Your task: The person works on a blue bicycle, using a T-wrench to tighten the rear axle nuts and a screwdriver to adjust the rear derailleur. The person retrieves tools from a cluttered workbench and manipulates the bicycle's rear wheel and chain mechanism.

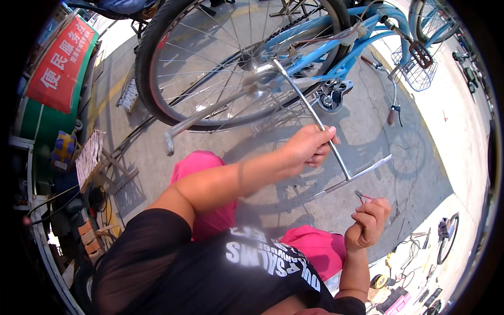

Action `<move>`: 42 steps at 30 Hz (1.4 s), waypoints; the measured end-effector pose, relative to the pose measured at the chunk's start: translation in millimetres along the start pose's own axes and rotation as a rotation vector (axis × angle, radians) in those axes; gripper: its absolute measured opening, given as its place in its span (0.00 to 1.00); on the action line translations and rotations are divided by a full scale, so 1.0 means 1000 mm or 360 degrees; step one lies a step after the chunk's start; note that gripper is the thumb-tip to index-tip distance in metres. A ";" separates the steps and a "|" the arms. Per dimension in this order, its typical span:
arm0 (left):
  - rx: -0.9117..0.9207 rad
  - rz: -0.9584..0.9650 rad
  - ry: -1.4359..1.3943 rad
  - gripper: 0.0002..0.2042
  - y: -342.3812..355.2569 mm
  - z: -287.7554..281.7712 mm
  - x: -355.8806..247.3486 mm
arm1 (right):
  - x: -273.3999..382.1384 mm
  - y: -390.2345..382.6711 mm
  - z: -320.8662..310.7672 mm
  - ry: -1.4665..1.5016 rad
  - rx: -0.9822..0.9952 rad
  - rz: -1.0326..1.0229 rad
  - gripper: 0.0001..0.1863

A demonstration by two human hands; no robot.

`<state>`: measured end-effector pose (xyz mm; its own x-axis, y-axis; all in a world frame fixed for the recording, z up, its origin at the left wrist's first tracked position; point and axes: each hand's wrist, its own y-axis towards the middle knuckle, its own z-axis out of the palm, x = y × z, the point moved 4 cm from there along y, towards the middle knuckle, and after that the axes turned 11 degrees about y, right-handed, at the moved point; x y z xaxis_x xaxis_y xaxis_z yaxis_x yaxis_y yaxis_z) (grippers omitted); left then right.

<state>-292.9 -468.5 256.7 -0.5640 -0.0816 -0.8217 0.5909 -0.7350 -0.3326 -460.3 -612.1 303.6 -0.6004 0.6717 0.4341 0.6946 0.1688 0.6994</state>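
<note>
My left hand point(312, 148) is closed around a long silver metal rod point(296, 92), which runs from the hub area of a blue bicycle's spoked wheel point(157, 94) down to a crossbar point(367, 168). Another silver tube point(186, 124) angles from the hub toward the lower left, ending in a bent tip. Below and right of the crossbar, my right hand point(370, 223) grips a small tool with red handles point(362, 195), probably pliers, its jaws apart from the rod. The blue frame point(310, 58) lies beyond the wheel.
A wire basket point(415, 73), handlebar point(394, 92) and saddle point(333, 100) lie around the bicycle. At left are a red banner point(60, 63), a folding stool point(92, 157), bricks point(90, 239) and cables. Scattered tools and a tire point(450, 236) lie at lower right.
</note>
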 end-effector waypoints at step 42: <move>-0.0033 0.0079 -0.0071 0.15 -0.001 -0.022 -0.013 | -0.115 0.008 0.019 0.0350 0.0351 0.1489 0.15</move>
<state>-274.0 -452.1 257.7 -0.5587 -0.1479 -0.8161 0.6305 -0.7151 -0.3020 -378.2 -674.3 248.8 0.1841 0.4578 0.8698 0.9720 -0.2164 -0.0918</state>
